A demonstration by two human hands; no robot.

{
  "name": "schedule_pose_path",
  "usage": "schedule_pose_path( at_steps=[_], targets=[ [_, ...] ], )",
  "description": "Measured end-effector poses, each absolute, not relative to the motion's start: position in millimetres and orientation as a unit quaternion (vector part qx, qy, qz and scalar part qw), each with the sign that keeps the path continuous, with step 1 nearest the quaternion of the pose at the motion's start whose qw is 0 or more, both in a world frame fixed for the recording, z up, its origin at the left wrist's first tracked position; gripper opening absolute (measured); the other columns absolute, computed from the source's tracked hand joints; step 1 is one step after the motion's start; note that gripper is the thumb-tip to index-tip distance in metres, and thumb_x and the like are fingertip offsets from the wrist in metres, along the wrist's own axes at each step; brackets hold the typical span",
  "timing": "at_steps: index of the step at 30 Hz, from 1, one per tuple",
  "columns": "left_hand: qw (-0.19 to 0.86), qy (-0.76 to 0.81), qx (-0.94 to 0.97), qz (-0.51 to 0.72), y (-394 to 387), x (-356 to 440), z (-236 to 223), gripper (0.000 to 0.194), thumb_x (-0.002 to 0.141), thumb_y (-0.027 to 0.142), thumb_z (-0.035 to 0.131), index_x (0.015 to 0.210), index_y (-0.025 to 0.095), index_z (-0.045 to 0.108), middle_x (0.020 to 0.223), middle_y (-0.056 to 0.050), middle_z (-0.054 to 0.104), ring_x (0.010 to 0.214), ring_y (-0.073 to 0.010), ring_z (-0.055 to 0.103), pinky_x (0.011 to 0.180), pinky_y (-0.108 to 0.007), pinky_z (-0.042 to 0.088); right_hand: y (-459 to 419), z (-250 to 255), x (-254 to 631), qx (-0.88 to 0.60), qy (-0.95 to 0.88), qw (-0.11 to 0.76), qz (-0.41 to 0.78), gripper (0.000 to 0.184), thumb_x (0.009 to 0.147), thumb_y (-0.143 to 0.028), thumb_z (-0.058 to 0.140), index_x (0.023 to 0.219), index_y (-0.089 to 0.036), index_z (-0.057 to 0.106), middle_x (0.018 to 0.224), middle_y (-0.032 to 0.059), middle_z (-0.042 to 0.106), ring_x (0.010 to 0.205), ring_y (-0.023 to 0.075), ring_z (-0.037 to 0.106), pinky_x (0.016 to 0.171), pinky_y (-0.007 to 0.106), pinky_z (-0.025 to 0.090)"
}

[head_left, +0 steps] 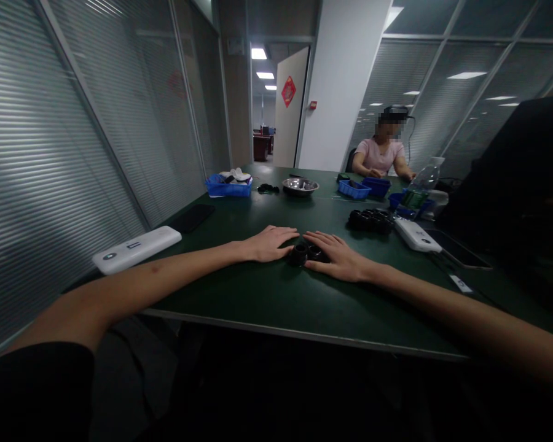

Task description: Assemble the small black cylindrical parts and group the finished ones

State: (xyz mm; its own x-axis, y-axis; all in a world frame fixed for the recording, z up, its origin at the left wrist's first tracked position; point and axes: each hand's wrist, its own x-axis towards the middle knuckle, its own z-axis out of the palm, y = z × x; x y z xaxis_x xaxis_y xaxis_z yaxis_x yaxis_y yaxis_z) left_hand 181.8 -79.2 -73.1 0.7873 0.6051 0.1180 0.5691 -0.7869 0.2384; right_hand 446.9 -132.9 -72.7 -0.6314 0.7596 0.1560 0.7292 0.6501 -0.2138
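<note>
Two small black ring-like parts (298, 255) with hollow tops stand close together on the green table (253, 294). My left hand (273, 244) lies on the tabletop to their left, its fingers stretched out and its thumb tip reaching the nearer part. On the other side is my right hand (335, 255), with fingers extended behind the parts and the thumb in front of them. It borders the right-hand part and covers some of it. Neither hand is closed round a part.
A cluster of black parts (371, 221) sits to the right, beside a white power bank (417, 235), a phone (461, 248) and a plastic bottle (421, 187). Farther back are a metal bowl (300, 186) and blue bins (229, 189). Another person (381, 153) sits across the table.
</note>
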Motion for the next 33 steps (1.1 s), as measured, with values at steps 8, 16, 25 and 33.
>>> schedule_pose_path(
  at_steps=[8, 16, 25, 33],
  targets=[
    [0.048, 0.280, 0.944, 0.166, -88.0, 182.1, -67.9, 0.045, 0.102, 0.040, 0.042, 0.135, 0.015, 0.058, 0.140, -0.013, 0.061, 0.128, -0.0262, 0.057, 0.110, -0.044, 0.040, -138.3, -66.8, 447.5, -0.382, -0.908, 0.160, 0.065, 0.072, 0.096, -0.056, 0.056, 0.157, -0.023, 0.038, 0.154, 0.0154, 0.049, 0.142, 0.0380, 0.044, 0.116, 0.061, 0.033],
    [0.115, 0.206, 0.944, 0.232, -106.1, 178.7, -52.7, 0.042, 0.101, 0.044, 0.044, 0.130, 0.018, 0.060, 0.102, -0.007, 0.066, 0.093, -0.0206, 0.061, 0.088, -0.036, 0.046, -146.1, -54.8, 447.8, -0.321, -0.914, 0.222, 0.109, 0.042, 0.093, -0.028, 0.056, 0.134, -0.022, 0.063, 0.121, 0.0110, 0.062, 0.107, 0.0284, 0.062, 0.094, 0.046, 0.052],
    [0.270, 0.200, 0.912, 0.235, -96.1, 180.7, -58.8, 0.049, 0.085, 0.045, 0.070, 0.125, 0.019, 0.060, 0.102, -0.005, 0.066, 0.086, -0.0168, 0.061, 0.077, -0.031, 0.048, -142.3, -58.2, 447.5, -0.374, -0.880, 0.262, 0.131, 0.032, 0.090, -0.034, 0.065, 0.119, -0.020, 0.068, 0.108, 0.0081, 0.065, 0.085, 0.0210, 0.063, 0.077, 0.037, 0.052],
    [0.386, 0.197, 0.847, 0.307, -85.6, 180.7, -61.5, 0.048, 0.081, 0.035, 0.077, 0.122, 0.017, 0.061, 0.121, -0.009, 0.064, 0.110, -0.0218, 0.065, 0.099, -0.042, 0.049, -137.0, -63.0, 451.6, -0.389, -0.761, 0.350, 0.383, 0.042, 0.085, -0.043, 0.074, 0.117, -0.023, 0.057, 0.097, 0.0035, 0.073, 0.081, 0.0192, 0.068, 0.067, 0.031, 0.052]
  ],
)
